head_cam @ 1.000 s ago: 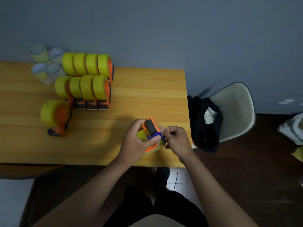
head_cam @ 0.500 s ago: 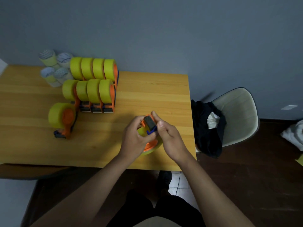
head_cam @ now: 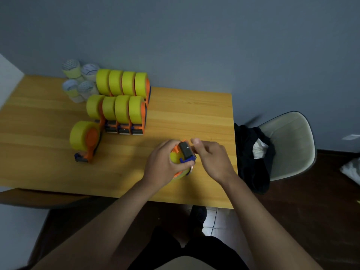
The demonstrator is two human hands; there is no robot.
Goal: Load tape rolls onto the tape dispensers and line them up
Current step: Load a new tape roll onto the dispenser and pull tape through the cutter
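Note:
My left hand (head_cam: 163,164) grips an orange tape dispenser (head_cam: 186,152) loaded with a yellow tape roll (head_cam: 175,157), held above the table's near right part. My right hand (head_cam: 212,158) is at the dispenser's right side, thumb and fingers curled and pinching at its black and blue head; it is blurred, so I cannot see whether tape is between them. Two rows of loaded dispensers stand side by side, a back row (head_cam: 124,82) and a front row (head_cam: 120,110). One more loaded dispenser (head_cam: 87,137) stands alone to their left front.
Several pale spare tape rolls (head_cam: 79,80) are stacked at the far left of the wooden table (head_cam: 194,114), against the grey wall. A cream chair (head_cam: 292,143) with black cloth (head_cam: 251,152) on it stands just right of the table's edge.
My right hand has slid from on top of the dispenser's head to its right side. My left hand keeps its grip and has turned the dispenser slightly.

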